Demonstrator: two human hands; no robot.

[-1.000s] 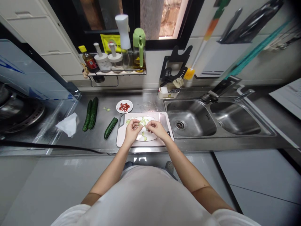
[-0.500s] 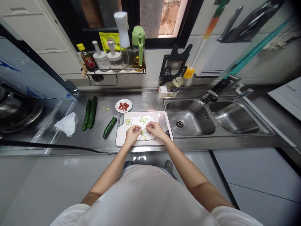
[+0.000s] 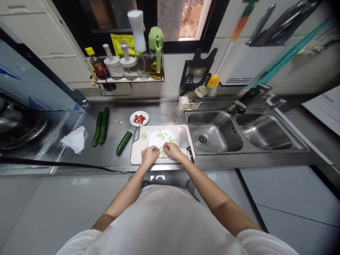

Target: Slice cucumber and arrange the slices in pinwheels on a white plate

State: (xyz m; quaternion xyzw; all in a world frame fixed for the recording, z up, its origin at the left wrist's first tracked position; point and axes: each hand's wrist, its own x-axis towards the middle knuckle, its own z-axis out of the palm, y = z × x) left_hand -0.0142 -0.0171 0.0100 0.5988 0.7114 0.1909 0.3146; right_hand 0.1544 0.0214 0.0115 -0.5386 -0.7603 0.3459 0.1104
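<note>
A white square plate (image 3: 154, 139) lies on the pink cutting board (image 3: 136, 150). Cucumber slices (image 3: 162, 134) form a curved cluster at its far side, more lie at its right, and another cluster is at its near edge. My left hand (image 3: 150, 154) is pinched at the left of that near cluster; what it holds, if anything, is hidden. My right hand (image 3: 172, 151) has its fingers closed on a cucumber slice at the cluster's top right. Right of the plate, a knife (image 3: 190, 154) lies on the board, partly behind my right wrist.
A cut cucumber (image 3: 123, 143) lies left of the board, with two whole cucumbers (image 3: 101, 126) farther left. A small white dish (image 3: 147, 118) of chopped red pieces sits behind the board. White paper (image 3: 75, 139) is at far left; a double sink (image 3: 215, 132) is at right.
Both hands have come down toward me, onto the near cluster of slices. The right hand has moved slightly left, uncovering slices at the plate's right and more of the knife handle.
</note>
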